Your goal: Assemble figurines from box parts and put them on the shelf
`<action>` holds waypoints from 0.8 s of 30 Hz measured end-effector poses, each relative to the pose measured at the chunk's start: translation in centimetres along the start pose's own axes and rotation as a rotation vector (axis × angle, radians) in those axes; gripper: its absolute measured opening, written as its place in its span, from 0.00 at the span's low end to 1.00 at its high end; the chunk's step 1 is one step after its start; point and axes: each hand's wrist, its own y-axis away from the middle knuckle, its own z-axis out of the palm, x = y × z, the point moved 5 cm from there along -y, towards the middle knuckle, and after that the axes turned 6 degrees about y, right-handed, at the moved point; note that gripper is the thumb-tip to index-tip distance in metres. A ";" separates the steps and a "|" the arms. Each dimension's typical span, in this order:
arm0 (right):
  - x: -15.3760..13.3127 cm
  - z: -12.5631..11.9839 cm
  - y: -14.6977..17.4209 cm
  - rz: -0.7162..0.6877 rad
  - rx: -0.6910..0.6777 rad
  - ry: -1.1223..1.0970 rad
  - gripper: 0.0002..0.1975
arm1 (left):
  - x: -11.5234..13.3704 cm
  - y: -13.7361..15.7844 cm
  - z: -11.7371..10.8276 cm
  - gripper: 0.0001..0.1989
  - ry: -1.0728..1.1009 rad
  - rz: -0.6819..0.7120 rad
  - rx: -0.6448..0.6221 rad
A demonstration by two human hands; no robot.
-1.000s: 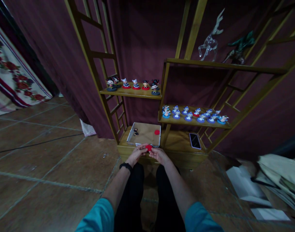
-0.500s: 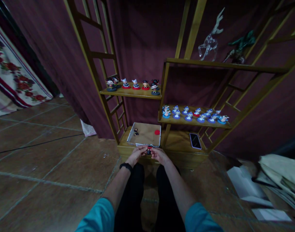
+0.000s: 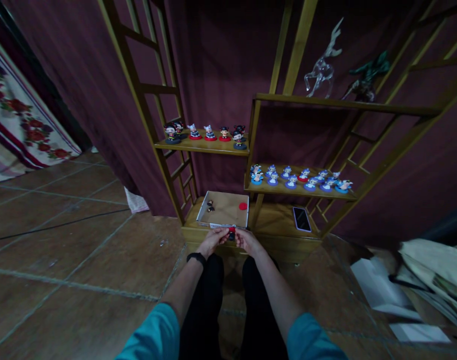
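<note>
Between my fingertips, just in front of the tray's near edge, is a small red and black figurine (image 3: 232, 234). My left hand (image 3: 215, 239) pinches it from the left, a dark band round the wrist. From the other side my right hand (image 3: 247, 241) grips it too, fingers closed. The fingers cover part of the figurine, so its fine detail is hidden. Beyond the hands lies a shallow white-edged tray (image 3: 228, 223). In it are small black pieces (image 3: 210, 206) at the left and a red disc (image 3: 243, 206) at the right.
Figurines with dark hair (image 3: 171, 133) and grey-and-white ones stand on the upper left shelf (image 3: 204, 145). Several purple and blue figurines (image 3: 291, 181) fill the right shelf. A phone (image 3: 301, 219) lies at lower right. Higher up stands a clear deer statue (image 3: 322, 72).
The figurine has turned slightly between my fingers, showing more red at its top. Both hands stay in nearly the same place. The view has shifted a little.
</note>
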 end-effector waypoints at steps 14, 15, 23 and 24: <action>0.3 -0.2 0.2 -0.079 0.079 -0.004 0.15 | -1.1 0.0 0.4 0.14 -0.004 -0.103 0.042; 0.4 -0.1 0.1 -0.085 0.072 -0.006 0.16 | -1.2 0.0 0.6 0.14 -0.001 -0.110 0.032; 0.7 -0.3 -0.3 -0.103 0.148 -0.011 0.13 | -1.5 -0.2 1.2 0.08 0.045 -0.106 0.054; 0.7 -0.3 -0.3 -0.099 0.158 -0.018 0.12 | -1.5 -0.2 1.2 0.07 0.063 -0.092 0.066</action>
